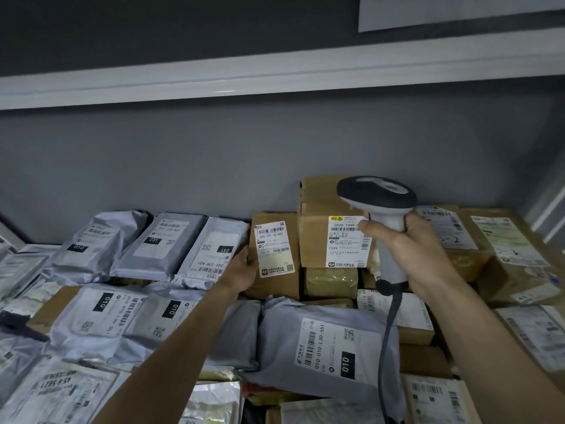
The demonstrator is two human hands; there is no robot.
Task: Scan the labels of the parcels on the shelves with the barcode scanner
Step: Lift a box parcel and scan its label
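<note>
My right hand (pixel 415 252) grips the handle of a grey and white barcode scanner (pixel 379 194), held upright with its head facing the back parcels; its cable (pixel 386 338) hangs down. The scanner's head is in front of a tall cardboard box (pixel 318 215) with a white label (pixel 345 243). My left hand (pixel 241 270) holds the left edge of a smaller cardboard box (pixel 275 283), which stands upright with its label (pixel 275 249) facing me.
Grey plastic mailers (pixel 128 243) with labels lie in rows at left and front, one large one (pixel 324 347) below the scanner. More cardboard boxes (pixel 495 249) are stacked at right. A white shelf edge (pixel 275 71) runs overhead against a grey wall.
</note>
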